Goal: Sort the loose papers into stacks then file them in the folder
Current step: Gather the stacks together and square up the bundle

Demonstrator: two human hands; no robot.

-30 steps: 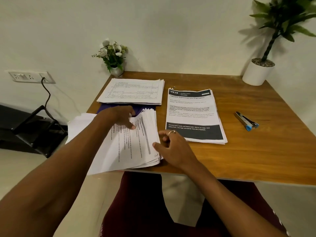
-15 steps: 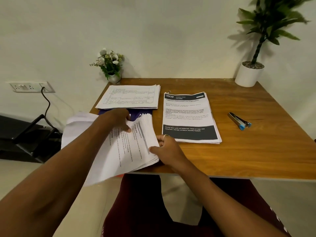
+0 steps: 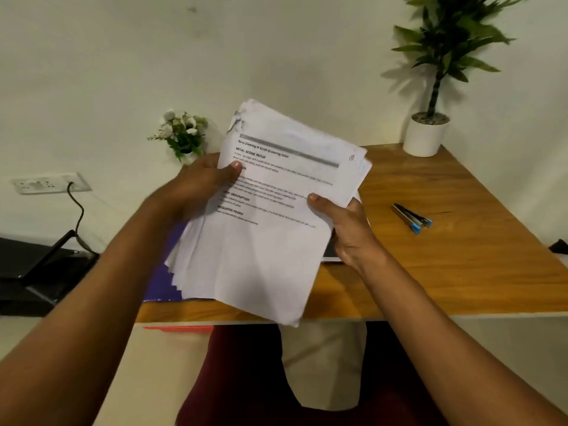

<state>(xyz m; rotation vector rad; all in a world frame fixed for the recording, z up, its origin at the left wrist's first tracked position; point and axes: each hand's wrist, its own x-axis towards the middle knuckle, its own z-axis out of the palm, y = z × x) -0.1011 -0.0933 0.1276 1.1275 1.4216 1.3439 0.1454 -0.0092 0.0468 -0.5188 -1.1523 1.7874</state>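
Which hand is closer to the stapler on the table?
Right. The right hand holds the right edge of the paper stack, just left of the stapler. The left hand holds its left edge, farther off across the papers.

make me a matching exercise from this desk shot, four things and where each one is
Things:
1 paper stack
2 stapler
3 white plant pot
4 purple folder

Places:
a lying on the table, right of the right hand
b far right corner
c gripped by left hand and right hand, above the table
d near left edge, partly behind the stack

Pairs: 1-c, 2-a, 3-b, 4-d
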